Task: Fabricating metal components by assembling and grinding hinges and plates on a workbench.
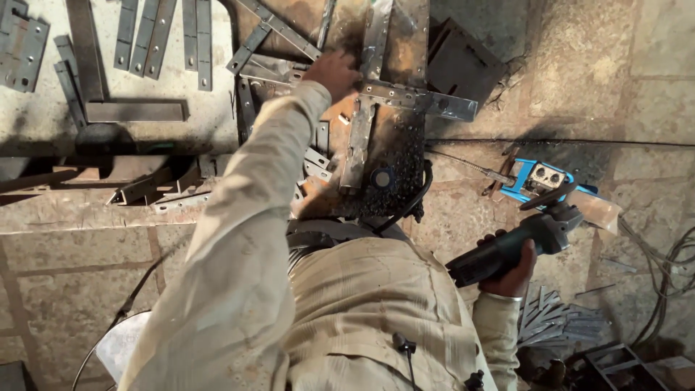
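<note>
My left hand reaches forward in a beige sleeve and rests on flat metal strips laid crosswise on a rusty, spatter-marked steel work plate. Whether its fingers pinch a strip or just press down is unclear. Low at the right, my right hand grips the dark body of an angle grinder, held off to the side above the stone floor with its head pointing up and right.
Several perforated metal strips and hinges lie on the bench at top left. A blue device sits on the floor at right, with cables beyond it. A pile of cut strips lies at lower right.
</note>
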